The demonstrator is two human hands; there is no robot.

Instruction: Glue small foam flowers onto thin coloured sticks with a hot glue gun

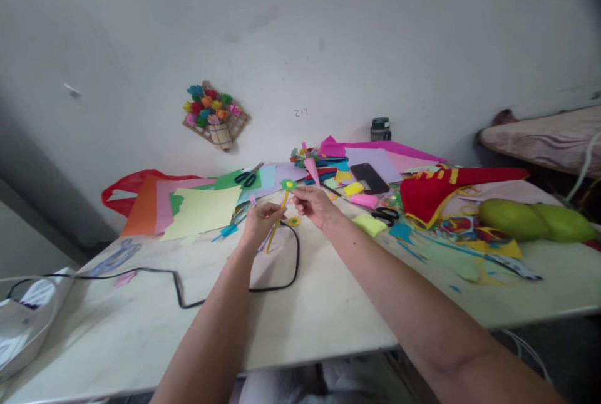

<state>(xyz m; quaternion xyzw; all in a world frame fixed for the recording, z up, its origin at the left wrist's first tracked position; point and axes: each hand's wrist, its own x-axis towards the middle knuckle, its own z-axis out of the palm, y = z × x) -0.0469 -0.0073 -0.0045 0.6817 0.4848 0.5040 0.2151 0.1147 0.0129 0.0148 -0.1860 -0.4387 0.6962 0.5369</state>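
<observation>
**Green-and-yellow flower held head-up in the middle of the frame**

You are at a pale, smooth desk (323,322) scattered with matt paper. Left of centre, flat sheets overlap: an orange sheet (139,207) and a pale yellow sheet (206,211) with an uneven edge. Dark-handled scissors (246,176) lie above them, and thin, creased red material (115,197) curls out at the far left of the pile. Right of centre you have a flat black phone (369,178); farther right come red cloth (420,200) with yellow edging and smooth, bulging green fruit (511,219). A black cable (298,260) bends below your hands.

Your flower (284,185) is at the centre of the frame, raised between both hands. Its small head is green with a bright yellow middle; the petal outline is too small to make out. The stem (284,199) is a narrow yellow strip. Your left grip (261,223) is clamped on that stem. Your right grip (317,205) has its fingertips beside the head; you cannot tell whether they close on it.

The head points to the top of the frame. The long axis runs nearly upright, leaning slightly right at the top.
</observation>
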